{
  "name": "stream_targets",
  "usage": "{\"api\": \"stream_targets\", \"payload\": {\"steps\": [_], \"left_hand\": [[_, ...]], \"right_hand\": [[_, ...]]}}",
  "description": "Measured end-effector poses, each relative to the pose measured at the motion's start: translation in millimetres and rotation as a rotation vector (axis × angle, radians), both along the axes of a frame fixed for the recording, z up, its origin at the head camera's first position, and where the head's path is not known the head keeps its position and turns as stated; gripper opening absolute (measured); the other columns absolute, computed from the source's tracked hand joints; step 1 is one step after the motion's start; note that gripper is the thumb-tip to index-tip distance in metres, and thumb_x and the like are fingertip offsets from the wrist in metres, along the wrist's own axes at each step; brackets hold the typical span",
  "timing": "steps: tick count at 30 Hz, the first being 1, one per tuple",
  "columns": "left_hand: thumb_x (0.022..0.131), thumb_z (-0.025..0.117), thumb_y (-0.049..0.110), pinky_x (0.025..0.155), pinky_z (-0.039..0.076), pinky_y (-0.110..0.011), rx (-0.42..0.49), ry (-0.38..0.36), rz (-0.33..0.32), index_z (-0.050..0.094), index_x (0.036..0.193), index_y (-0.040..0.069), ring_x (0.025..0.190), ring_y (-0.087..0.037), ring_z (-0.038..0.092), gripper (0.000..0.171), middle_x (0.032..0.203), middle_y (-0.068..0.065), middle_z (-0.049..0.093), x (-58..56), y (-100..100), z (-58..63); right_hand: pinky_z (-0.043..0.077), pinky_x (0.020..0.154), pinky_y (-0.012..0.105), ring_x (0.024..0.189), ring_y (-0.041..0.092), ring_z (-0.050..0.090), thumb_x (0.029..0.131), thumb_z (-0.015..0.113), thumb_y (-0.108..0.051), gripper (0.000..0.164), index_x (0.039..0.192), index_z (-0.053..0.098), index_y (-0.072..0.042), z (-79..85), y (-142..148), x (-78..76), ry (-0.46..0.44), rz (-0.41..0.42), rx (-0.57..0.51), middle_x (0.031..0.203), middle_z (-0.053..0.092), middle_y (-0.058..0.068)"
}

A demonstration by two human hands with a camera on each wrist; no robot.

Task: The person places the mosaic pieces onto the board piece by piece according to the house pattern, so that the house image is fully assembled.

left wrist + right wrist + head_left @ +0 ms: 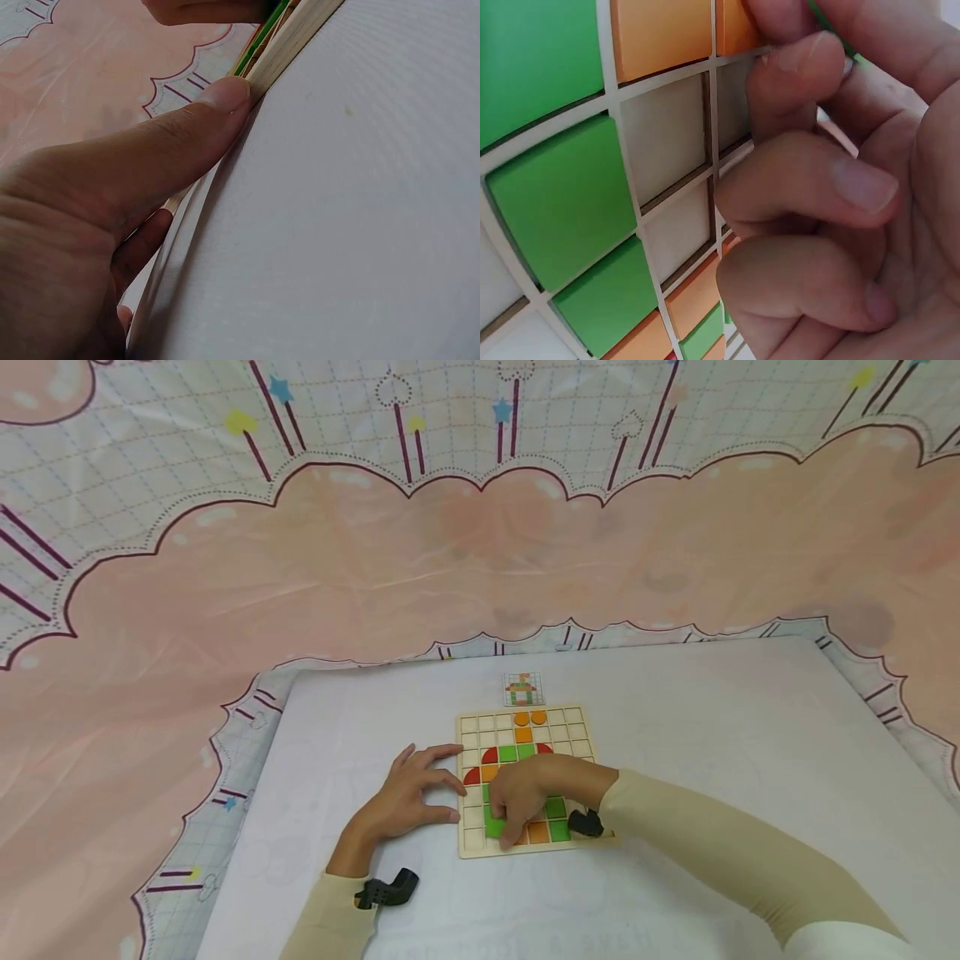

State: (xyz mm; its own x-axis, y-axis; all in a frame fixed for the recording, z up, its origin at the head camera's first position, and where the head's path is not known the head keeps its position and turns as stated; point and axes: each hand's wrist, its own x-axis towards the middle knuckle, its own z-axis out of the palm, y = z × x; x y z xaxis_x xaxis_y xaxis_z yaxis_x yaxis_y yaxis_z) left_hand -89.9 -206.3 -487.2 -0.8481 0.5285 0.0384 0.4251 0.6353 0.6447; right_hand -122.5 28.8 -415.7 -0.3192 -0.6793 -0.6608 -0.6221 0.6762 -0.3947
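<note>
A wooden grid board [471,842] lies on the white table, with green, orange and red pieces in its cells. My right hand [521,789] reaches over its lower left part, thumb and index finger pinching a green square tile [492,825]. In the right wrist view, a thin green edge of that tile [857,58] shows between the fingers; the other fingers are curled. Seated green tiles [562,199] and an orange tile [664,37] fill cells beside the hand. With fingers spread, my left hand [408,793] rests along the board's left edge, its thumb [225,94] touching the side.
A small pattern card [522,689] lies just beyond the board's far edge. Orange round pieces [538,717] sit in the top row, above an orange square [522,735]. A patterned pink cloth [480,560] hangs behind the white table [712,735].
</note>
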Motion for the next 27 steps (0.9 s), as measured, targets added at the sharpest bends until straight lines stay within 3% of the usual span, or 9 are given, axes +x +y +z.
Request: {"api": "stream_targets", "payload": {"steps": [6, 14, 27], "left_hand": [[0.075, 0.090, 0.036, 0.127, 0.000, -0.061, -0.004, -0.003, 0.004, 0.073, 0.095, 0.040, 0.150, -0.026, 0.039, 0.025, 0.158, 0.003, 0.046, 0.2, 0.2, 0.3], [0.076, 0.089, 0.037, 0.126, 0.001, -0.061, 0.011, 0.011, -0.011, 0.073, 0.094, 0.039, 0.148, -0.027, 0.041, 0.024, 0.157, 0.001, 0.047, -0.3, -0.8, -0.7], [0.075, 0.089, 0.037, 0.126, 0.001, -0.060, 0.016, 0.010, -0.012, 0.073, 0.093, 0.040, 0.149, -0.026, 0.041, 0.025, 0.157, 0.002, 0.046, -0.9, -1.2, -1.6]], "right_hand": [[0.035, 0.057, 0.022, 0.062, 0.007, 0.049, 0.084, 0.083, -0.041, 0.040, 0.060, 0.058, -0.021, 1.7, 4.4, -0.3, 0.041, -0.004, -0.049, 0.059, 0.048, -0.010], [0.035, 0.060, 0.022, 0.066, 0.006, 0.047, 0.091, 0.077, -0.039, 0.036, 0.065, 0.058, -0.023, -0.1, 8.9, -2.3, 0.034, 0.000, -0.113, 0.065, 0.049, -0.011], [0.035, 0.058, 0.021, 0.063, 0.005, 0.049, 0.088, 0.080, -0.041, 0.038, 0.061, 0.060, -0.023, -3.5, 8.2, -0.9, 0.033, -0.003, -0.134, 0.057, 0.047, -0.013]]}}
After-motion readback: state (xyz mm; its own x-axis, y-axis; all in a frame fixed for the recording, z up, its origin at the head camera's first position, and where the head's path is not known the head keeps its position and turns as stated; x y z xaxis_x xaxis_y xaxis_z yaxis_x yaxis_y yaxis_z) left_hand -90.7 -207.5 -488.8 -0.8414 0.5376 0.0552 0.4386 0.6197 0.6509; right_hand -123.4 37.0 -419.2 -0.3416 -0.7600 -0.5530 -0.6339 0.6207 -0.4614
